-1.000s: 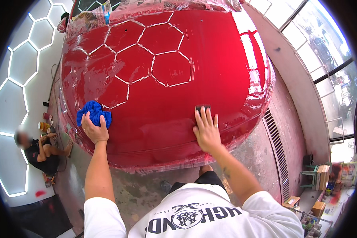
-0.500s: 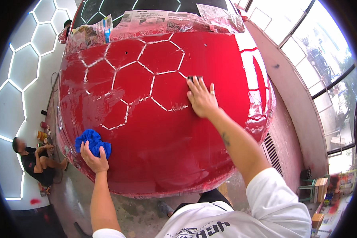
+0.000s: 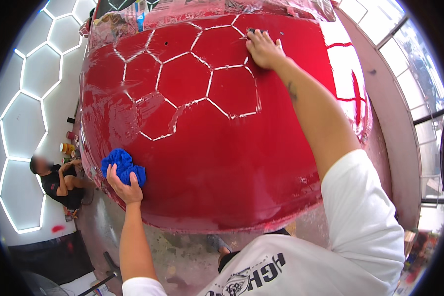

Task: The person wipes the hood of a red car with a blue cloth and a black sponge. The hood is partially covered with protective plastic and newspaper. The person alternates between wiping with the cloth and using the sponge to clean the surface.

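Observation:
A glossy red car hood (image 3: 222,158) lies before me, with white hexagon light reflections across its left and middle. My right hand (image 3: 265,50) is stretched far forward, its fingers pressing a small dark block (image 3: 256,31) onto the paint near the far edge. Only a sliver of the block shows past the fingertips. At the hood's near left, my left hand (image 3: 125,187) rests against a bunched blue cloth (image 3: 122,163), fingers curled over its near side. Hazy, whitish smears cover the hood's left side, while the middle looks smooth and shiny.
Newspaper and plastic masking (image 3: 192,11) covers the hood's far edge. A person (image 3: 59,182) sits low at the left beside several cans (image 3: 67,148). Hexagon lights line the left wall (image 3: 24,116). A pale wall and windows (image 3: 404,54) stand at the right.
My right hand has slid the dark block farther forward, toward the masked edge. My left hand stays at the blue cloth. The view has shifted, and my body leans further over the hood.

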`<state>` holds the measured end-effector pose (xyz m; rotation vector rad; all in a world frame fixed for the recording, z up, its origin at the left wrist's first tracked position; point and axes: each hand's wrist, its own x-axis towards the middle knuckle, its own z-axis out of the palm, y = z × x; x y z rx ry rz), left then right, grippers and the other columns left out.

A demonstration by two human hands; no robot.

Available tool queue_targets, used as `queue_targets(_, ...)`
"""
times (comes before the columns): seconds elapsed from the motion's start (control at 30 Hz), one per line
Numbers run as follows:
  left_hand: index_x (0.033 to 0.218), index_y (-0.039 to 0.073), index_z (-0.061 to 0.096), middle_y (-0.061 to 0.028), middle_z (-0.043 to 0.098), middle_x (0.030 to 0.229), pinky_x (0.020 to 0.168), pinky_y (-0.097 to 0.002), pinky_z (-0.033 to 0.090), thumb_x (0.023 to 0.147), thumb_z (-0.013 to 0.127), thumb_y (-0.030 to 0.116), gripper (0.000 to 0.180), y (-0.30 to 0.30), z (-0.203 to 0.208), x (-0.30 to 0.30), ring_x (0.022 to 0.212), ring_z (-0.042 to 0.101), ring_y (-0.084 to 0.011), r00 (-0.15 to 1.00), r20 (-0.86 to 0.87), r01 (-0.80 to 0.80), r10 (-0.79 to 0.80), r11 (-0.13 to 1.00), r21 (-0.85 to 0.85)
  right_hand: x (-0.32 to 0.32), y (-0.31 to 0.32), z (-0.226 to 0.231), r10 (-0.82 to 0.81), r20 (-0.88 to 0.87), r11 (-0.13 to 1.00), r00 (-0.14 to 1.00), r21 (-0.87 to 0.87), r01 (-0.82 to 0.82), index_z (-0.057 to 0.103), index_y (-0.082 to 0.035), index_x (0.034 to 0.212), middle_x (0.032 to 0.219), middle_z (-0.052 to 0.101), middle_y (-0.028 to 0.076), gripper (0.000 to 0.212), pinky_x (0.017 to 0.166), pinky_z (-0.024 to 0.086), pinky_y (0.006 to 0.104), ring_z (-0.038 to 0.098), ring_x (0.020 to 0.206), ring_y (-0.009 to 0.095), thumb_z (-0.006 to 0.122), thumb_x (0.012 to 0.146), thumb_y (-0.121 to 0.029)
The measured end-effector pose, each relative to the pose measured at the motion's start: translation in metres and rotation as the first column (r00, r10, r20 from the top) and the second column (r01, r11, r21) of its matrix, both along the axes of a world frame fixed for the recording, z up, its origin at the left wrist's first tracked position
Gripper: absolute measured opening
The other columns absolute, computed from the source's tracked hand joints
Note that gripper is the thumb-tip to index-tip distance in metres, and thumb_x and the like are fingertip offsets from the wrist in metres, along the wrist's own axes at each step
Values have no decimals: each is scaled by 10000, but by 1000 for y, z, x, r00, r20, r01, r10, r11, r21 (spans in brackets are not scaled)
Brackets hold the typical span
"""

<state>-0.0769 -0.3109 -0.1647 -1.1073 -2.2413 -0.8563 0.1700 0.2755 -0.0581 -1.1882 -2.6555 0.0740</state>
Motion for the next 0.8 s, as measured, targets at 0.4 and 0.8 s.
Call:
queue_targets(0.4,1664,252,435,-321,276,1747,1309,-619,262,860,860,518,947,4,6,1,1614,270,-515,973,153,-156,173,981,-113,251,-419,-77,84,-139,948,987,-295,-122,410,-129,1685,1789,310,160,567,1336,105,644,222,1676,361,452,1153,-319)
queue_targets(0.8,1565,88,537,-399,422,1613,1266,-602,338,788,878,669,1029,327,106,39,1514,387,-561,998,33,-46,52,987,-155,615,-417,-192,-797,-330,591,506,-598,541,499,18,1608,1725,393,256,557,1346,196,477,302,1640,393,321,1214,-334)
